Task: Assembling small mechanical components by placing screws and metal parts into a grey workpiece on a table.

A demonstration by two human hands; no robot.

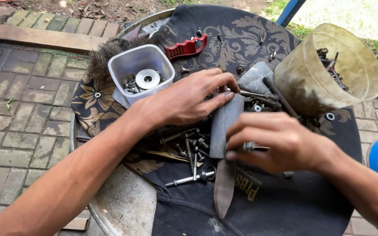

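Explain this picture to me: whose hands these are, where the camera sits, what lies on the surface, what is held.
There is one picture, from a camera on a person's head looking down at their own bare hands. They work over a round metal table outdoors, covered with a dark patterned cloth. The left hand rests on a grey strip. The right hand pinches a bolt in its grip. Loose bolts lie beneath. A clear tub holds washers; a tipped bucket holds more hardware. A red handle and a wire brush lie behind.
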